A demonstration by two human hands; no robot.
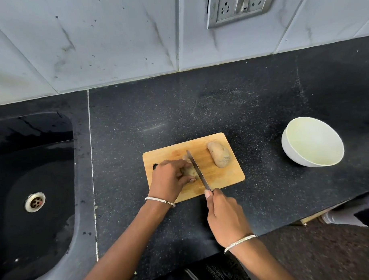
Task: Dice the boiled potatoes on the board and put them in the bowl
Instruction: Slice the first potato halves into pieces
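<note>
Potato [190,171] at frame centre on wooden board [222,176], our left hand [170,178] curled over it, our right hand [226,218] gripping knife [198,170], blade against potato, second potato [219,153] at board's upper right, white bowl [290,153] at frame right.

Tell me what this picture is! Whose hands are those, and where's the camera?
There's no machine here, just a person cooking. The camera sits on their head and looks down, so you see their own two hands. The left hand holds the near potato steady on the wooden board. The right hand holds a knife, with its blade at that potato. A second potato lies whole further along the board. To the right, a white bowl stands empty on the black counter. A sink is on the left.
</note>
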